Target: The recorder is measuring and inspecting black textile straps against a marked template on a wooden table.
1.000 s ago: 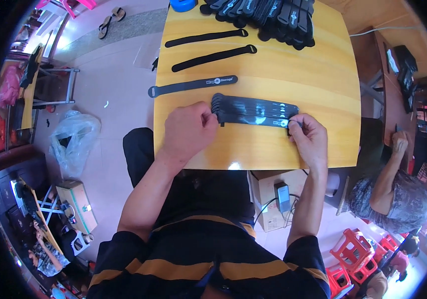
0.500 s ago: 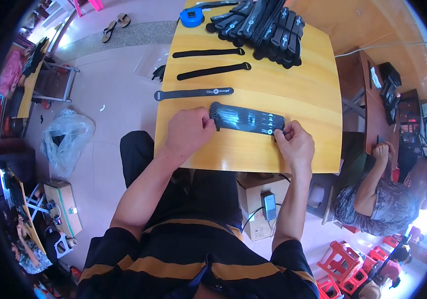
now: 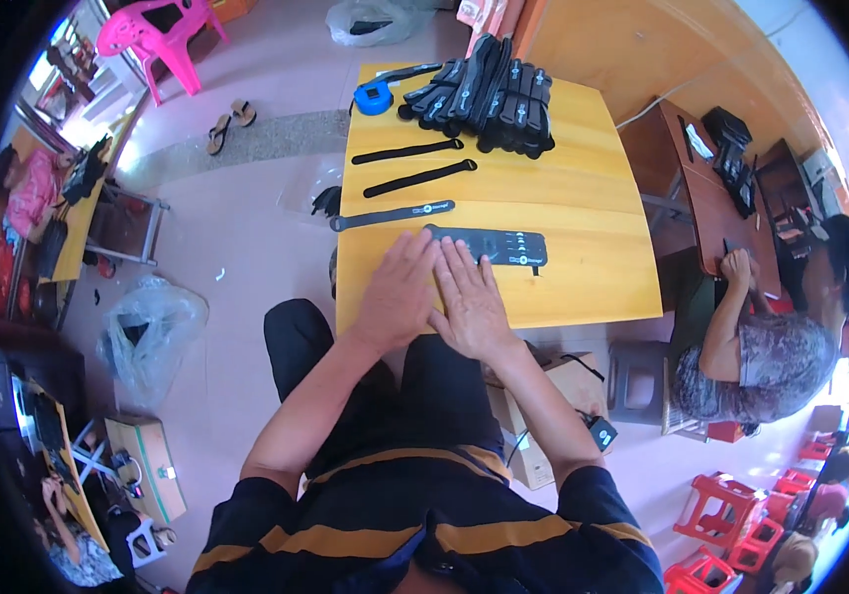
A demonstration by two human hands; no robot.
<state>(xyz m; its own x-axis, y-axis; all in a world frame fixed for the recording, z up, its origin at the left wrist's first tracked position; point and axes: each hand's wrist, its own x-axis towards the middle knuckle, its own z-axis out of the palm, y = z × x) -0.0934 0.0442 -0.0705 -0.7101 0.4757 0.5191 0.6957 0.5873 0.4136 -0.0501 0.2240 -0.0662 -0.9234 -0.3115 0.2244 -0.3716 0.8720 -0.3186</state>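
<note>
A flat stack of black straps [image 3: 513, 247] with white print lies side by side near the front of the table. My right hand [image 3: 474, 302] rests flat over the stack's left end, its fingers stretched out. Right beside it, my left hand [image 3: 399, 292] lies with fingers extended at the same end, partly covering it. Neither hand grips anything. Just beyond them is a single dark grey strap [image 3: 395, 215] with a slotted end. Farther back are two plain black straps [image 3: 409, 151], laid roughly parallel.
A big pile of bundled black straps [image 3: 484, 94] and a blue tape measure [image 3: 373, 97] occupy the far part of the yellow table [image 3: 593, 198]. Cardboard boxes [image 3: 568, 386] stand below its front edge. To the right, another person [image 3: 761, 356] sits at a brown table [image 3: 716, 198].
My right hand has moved left from the stack's right end to its left end. Both hands have gone from curled fingers to flat ones. The view has shifted, showing more of the far room.
</note>
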